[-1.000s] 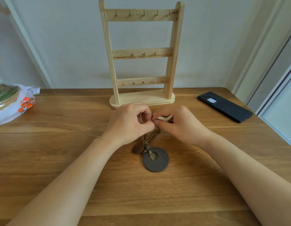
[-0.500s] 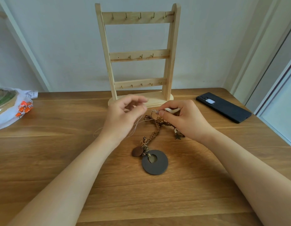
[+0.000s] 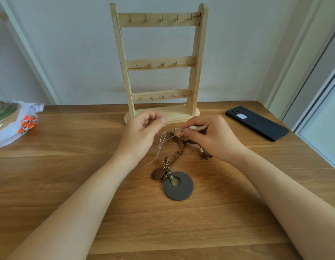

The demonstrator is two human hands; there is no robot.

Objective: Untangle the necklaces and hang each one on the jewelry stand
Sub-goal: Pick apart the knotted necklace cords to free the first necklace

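The right hand (image 3: 215, 139) fingers pinch the tangled necklaces (image 3: 178, 149); left hand (image 3: 142, 134) fingers curl beside their thread (image 3: 159, 147), grip unclear.

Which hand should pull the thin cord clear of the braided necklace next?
Left. The left hand, fingers curled, sits right at the loose thin cord with room to draw away. The right hand pinches the knot, anchoring the braided necklace on the table, so it should probably hold there.
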